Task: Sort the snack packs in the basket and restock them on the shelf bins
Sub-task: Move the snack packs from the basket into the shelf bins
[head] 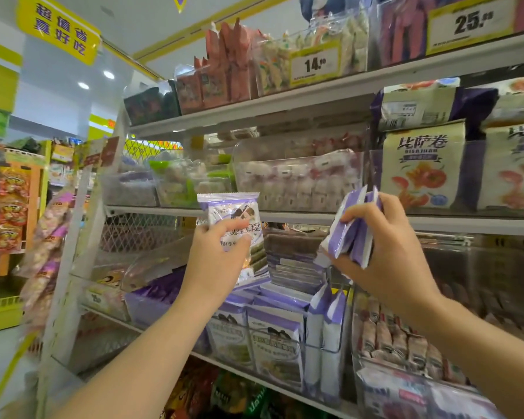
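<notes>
- My left hand [221, 252] pinches one purple snack pack [235, 216] by its lower half and holds it upright in front of the shelves.
- My right hand [384, 246] has its fingers curled around a bundle of purple packs [350, 229], held above the clear bin [341, 343].
- This bin already holds the same purple packs [274, 343], standing in rows and quite full. The basket is not in view.
- The bundle looks smooth and is held only between thumb and fingers. If I loosen the grip too early, I think one pack can slip out and fall into the neighbour bin of pink packs [400, 343].
- The bin is crowded, so pushing new packs in with force may bend or tip the standing ones.
- Other purple packs [158, 294] lie to the left, so a wrong sort is possible.
- The bin stands on a white shelf [254, 378]. Around me is a shop aisle with a yellow price card [315, 65] and a yellow hanging sign [58, 28].
</notes>
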Motion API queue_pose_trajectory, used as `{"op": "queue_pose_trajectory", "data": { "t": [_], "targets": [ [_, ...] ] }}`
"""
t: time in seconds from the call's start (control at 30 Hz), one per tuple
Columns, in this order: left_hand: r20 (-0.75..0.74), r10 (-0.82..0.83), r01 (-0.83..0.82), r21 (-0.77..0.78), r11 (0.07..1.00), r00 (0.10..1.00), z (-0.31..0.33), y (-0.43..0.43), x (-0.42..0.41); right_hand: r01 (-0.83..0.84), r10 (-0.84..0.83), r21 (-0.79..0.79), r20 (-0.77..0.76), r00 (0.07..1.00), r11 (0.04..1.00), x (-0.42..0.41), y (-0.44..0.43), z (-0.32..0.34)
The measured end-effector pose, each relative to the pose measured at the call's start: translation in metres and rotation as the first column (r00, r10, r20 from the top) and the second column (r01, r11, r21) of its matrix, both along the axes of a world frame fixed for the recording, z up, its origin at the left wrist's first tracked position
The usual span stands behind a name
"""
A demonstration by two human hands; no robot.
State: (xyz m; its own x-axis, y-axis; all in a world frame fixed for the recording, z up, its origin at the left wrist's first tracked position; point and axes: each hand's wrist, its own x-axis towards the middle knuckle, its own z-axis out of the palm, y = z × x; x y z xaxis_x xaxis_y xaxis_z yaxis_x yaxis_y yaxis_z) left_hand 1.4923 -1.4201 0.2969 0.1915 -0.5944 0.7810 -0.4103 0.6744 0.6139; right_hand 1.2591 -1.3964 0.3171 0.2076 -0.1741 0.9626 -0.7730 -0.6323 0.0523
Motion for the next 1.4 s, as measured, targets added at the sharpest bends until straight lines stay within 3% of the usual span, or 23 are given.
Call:
{"op": "queue_pose_trajectory", "data": {
  "t": [0.23,0.4,0.5,0.73,0.93,1.03,1.1,1.17,1.27,1.4],
  "targets": [
    [0.054,-0.048,0.048,-0.013,0.999,0.997,-0.009,-0.003,-0.018,0.151,-0.159,-0.057,-0.213,0.964,0.987,0.010,-0.017,-0.006],
    [0.266,0.049,-0.019,-0.114,0.993,0.963,-0.017,-0.015,-0.035,0.240,-0.276,-0.140,-0.381,0.883,0.961,0.017,-0.023,-0.003],
    [0.367,0.045,0.000,-0.122,0.993,0.929,-0.012,-0.022,-0.048,0.250,-0.267,-0.097,-0.415,0.870,0.963,0.015,-0.031,-0.004],
    [0.502,-0.167,0.083,0.186,0.979,0.849,0.003,-0.038,-0.062,0.130,-0.096,0.208,-0.165,0.982,0.970,-0.007,-0.050,-0.004],
    [0.594,-0.337,0.108,0.386,0.916,0.730,0.022,-0.044,-0.064,0.313,-0.295,0.009,-0.302,0.906,0.950,-0.006,-0.047,-0.004],
    [0.640,-0.369,0.079,0.434,0.898,0.674,0.028,-0.048,-0.062,0.329,-0.303,0.022,-0.331,0.893,0.944,-0.007,-0.046,-0.002],
    [0.667,-0.377,0.062,0.445,0.894,0.642,0.030,-0.050,-0.063,0.295,-0.242,0.068,-0.415,0.877,0.953,-0.007,-0.047,0.001],
    [0.697,-0.361,0.029,0.439,0.898,0.619,0.030,-0.055,-0.063,0.221,-0.091,0.218,-0.483,0.871,0.951,-0.011,-0.048,0.006],
    [0.727,-0.317,-0.023,0.416,0.909,0.609,0.028,-0.061,-0.066,0.182,0.066,0.462,-0.470,0.880,0.868,-0.021,-0.047,0.014],
    [0.744,-0.285,-0.049,0.392,0.919,0.604,0.027,-0.064,-0.071,0.247,-0.013,0.516,-0.415,0.910,0.820,-0.025,-0.054,0.007]
  ]
}}
